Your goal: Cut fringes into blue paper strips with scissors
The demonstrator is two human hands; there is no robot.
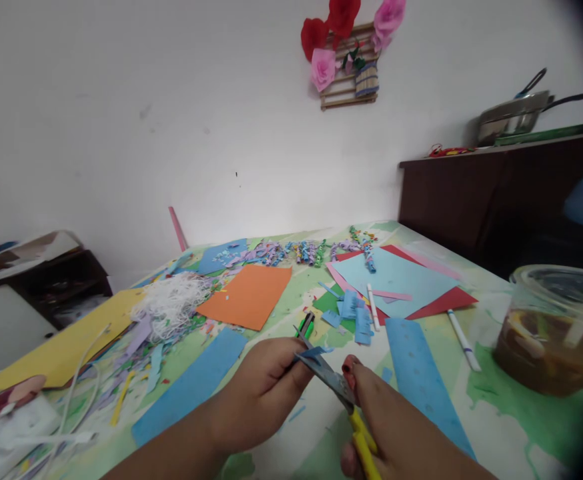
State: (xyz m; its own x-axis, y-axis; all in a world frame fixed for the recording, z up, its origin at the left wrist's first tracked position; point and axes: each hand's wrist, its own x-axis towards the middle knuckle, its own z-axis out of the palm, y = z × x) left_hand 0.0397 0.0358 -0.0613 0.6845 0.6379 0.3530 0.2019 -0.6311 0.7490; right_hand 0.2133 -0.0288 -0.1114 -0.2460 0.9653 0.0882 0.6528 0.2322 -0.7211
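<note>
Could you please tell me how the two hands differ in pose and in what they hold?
The left hand pinches a small blue piece, while the right hand grips the scissors. The left hand is curled closed, whereas the right hand has its thumb stretched out. Both are over the table.

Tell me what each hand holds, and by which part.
The right hand holds the scissors by their yellow handles. The left hand appears to pinch a small blue paper piece by one end, which is mostly hidden.
</note>
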